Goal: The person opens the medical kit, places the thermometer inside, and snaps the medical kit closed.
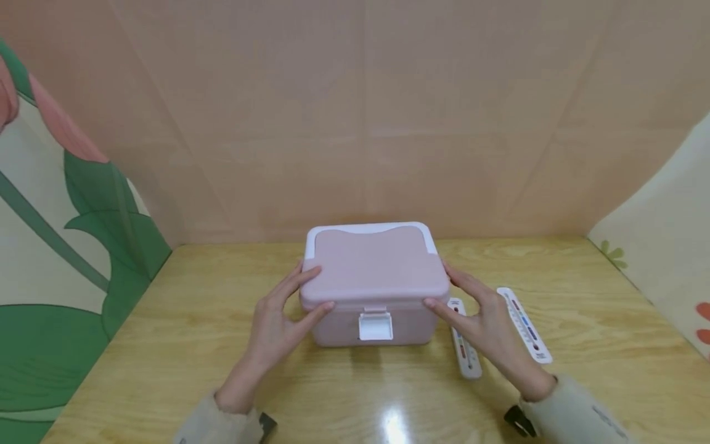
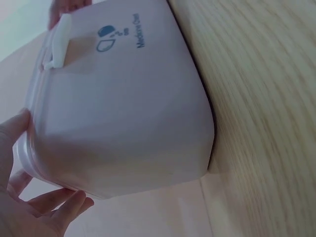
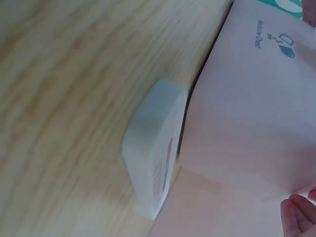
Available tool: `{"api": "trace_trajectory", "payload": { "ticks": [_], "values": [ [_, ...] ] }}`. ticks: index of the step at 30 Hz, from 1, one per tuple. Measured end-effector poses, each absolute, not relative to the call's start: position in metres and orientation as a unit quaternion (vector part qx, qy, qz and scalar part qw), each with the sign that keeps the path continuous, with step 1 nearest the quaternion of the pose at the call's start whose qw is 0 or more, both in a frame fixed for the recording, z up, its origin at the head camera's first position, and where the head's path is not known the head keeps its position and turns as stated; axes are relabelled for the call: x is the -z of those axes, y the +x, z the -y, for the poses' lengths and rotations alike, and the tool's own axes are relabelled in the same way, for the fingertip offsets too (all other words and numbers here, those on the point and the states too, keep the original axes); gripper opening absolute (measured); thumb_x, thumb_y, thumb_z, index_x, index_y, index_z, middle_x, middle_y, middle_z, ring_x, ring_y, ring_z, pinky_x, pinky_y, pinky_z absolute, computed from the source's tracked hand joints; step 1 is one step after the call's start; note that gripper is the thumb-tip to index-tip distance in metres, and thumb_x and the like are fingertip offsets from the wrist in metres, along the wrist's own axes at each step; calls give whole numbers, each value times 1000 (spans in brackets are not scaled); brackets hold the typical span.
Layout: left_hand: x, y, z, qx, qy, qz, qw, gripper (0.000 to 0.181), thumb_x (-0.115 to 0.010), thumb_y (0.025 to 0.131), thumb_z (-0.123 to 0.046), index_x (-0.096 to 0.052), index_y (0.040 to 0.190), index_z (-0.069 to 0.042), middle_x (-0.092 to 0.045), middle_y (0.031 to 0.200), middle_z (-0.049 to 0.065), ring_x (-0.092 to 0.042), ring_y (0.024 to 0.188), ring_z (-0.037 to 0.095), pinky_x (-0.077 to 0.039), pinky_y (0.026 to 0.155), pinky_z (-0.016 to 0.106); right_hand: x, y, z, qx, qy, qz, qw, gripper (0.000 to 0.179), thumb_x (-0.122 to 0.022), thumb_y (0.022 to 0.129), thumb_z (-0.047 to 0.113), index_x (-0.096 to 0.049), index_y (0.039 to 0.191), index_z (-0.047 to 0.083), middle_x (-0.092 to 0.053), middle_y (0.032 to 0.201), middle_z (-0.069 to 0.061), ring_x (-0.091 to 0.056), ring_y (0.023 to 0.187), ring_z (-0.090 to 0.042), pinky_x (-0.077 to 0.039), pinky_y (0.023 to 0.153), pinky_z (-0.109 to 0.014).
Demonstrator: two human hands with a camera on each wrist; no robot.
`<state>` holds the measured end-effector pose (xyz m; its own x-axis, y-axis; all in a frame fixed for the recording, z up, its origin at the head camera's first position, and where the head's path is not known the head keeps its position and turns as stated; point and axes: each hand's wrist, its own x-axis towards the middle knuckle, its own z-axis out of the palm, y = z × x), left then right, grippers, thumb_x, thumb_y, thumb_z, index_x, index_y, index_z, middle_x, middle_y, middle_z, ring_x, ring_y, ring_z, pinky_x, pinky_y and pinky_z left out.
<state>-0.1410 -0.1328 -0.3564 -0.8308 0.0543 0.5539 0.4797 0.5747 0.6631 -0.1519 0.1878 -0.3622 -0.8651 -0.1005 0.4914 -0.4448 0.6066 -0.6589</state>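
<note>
A pink medicine chest point(image 1: 377, 265) with a white-trimmed lid stands on the table, its lid down. The white front latch point(image 1: 376, 327) sticks out from the front wall, which bears a printed pill logo and lettering point(image 2: 140, 29). My left hand point(image 1: 274, 327) holds the lid's left front corner, thumb at the front rim and fingers along the side. At the opposite corner my right hand point(image 1: 485, 320) grips the lid the same way. Beside the chest, partly under my right hand, lies a white thermometer point(image 1: 466, 348); in the right wrist view its thick edge shows close to the chest.
A second white thermometer point(image 1: 526, 327) lies further right on the wooden table point(image 1: 211, 296). Behind the table rises a plain beige backdrop point(image 1: 360, 123). Leaf-printed cloth point(image 1: 44, 345) borders the left side, and a pale printed cloth point(image 1: 665, 234) the right.
</note>
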Motion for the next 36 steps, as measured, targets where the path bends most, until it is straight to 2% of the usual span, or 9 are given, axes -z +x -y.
{"api": "trace_trajectory", "payload": {
  "ticks": [5, 7, 9, 12, 15, 20, 27, 33, 36],
  "values": [
    [356, -141, 135, 435, -152, 852, 249, 54, -83, 75, -31, -64, 125, -28, -50, 141, 14, -47, 131, 29, -41, 109, 51, 363, -154, -186, -420, 162, 866, 219, 65, -82, 76, 21, -55, 136, 14, -58, 133, -16, -57, 118, -38, -43, 100, -62],
    [355, -141, 135, 438, -153, 849, 252, 54, -83, 75, -30, -64, 125, -27, -51, 140, 13, -48, 131, 28, -41, 109, 51, 361, -155, -184, -417, 162, 865, 228, 65, -82, 75, 20, -56, 135, 13, -60, 130, -15, -59, 115, -34, -46, 100, -57],
    [353, -141, 135, 440, -155, 847, 254, 54, -82, 76, -30, -63, 126, -28, -52, 140, 10, -48, 131, 26, -41, 110, 49, 359, -156, -183, -411, 159, 865, 241, 65, -83, 74, 20, -58, 133, 14, -64, 126, -12, -61, 112, -28, -49, 101, -42],
    [349, -143, 134, 443, -157, 844, 257, 54, -81, 78, -31, -61, 128, -29, -53, 140, 3, -47, 132, 25, -39, 111, 47, 354, -158, -182, -405, 154, 861, 266, 63, -84, 73, 20, -60, 131, 16, -68, 119, -10, -63, 107, -10, -45, 95, -16],
    [346, -145, 132, 450, -156, 841, 257, 53, -79, 79, -31, -61, 129, -28, -55, 139, -2, -46, 133, 25, -39, 112, 47, 351, -159, -181, -414, 153, 853, 279, 59, -83, 74, 19, -62, 129, 16, -70, 115, -10, -58, 101, 7, -38, 89, -4],
    [342, -146, 129, 464, -153, 834, 256, 53, -79, 80, -28, -61, 129, -24, -57, 137, -4, -49, 131, 21, -47, 106, 42, 346, -159, -179, -428, 145, 848, 277, 54, -81, 75, 16, -64, 126, 10, -68, 117, -12, -53, 95, 15, -40, 87, -7],
    [336, -148, 127, 482, -143, 825, 258, 58, -79, 79, -29, -58, 132, -19, -60, 132, 0, -57, 120, 16, -53, 99, 38, 337, -158, -179, -434, 118, 859, 244, 51, -77, 81, 24, -63, 128, 11, -66, 122, -11, -51, 92, 14, -45, 85, -31],
    [331, -151, 125, 509, -133, 813, 249, 57, -78, 80, -27, -56, 131, -13, -62, 127, 2, -57, 118, 14, -53, 98, 30, 332, -158, -182, -444, 115, 856, 237, 45, -73, 84, 23, -64, 127, 12, -67, 121, -10, -54, 89, 14, -46, 71, -12],
    [329, -152, 125, 533, -132, 800, 241, 55, -76, 82, -22, -54, 131, -8, -62, 127, 6, -56, 120, 15, -52, 99, 27, 330, -160, -184, -455, 117, 853, 229, 43, -72, 86, 22, -64, 127, 14, -68, 120, -8, -56, 89, 12, -46, 70, -12]
  ]
}}
